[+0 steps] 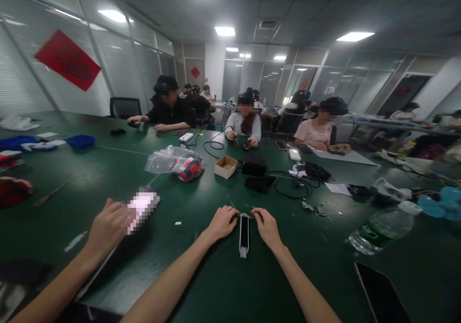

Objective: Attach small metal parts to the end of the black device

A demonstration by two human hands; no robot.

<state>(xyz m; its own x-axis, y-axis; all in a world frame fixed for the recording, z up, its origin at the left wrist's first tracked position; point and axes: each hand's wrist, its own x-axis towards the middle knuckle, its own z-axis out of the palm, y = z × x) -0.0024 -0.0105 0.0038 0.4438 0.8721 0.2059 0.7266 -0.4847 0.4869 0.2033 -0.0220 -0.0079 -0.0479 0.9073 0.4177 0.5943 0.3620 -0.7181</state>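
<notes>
A narrow device (244, 234) with a dark face and a pale frame lies lengthwise on the green table in front of me. My left hand (223, 222) rests at the left of its far end, fingers closed together. At the right of that same end my right hand (265, 226) is closed in a pinch. Something thin and small seems to run between the fingertips across the device's top, too small to make out.
On my left, a co-worker's hand (108, 224) touches a lit phone (141, 210). A plastic bottle (383, 229) lies at right, near a dark phone (382, 294). Ahead are a small box (225, 167), a plastic bag of red parts (187, 164) and black cables. Several people sit opposite.
</notes>
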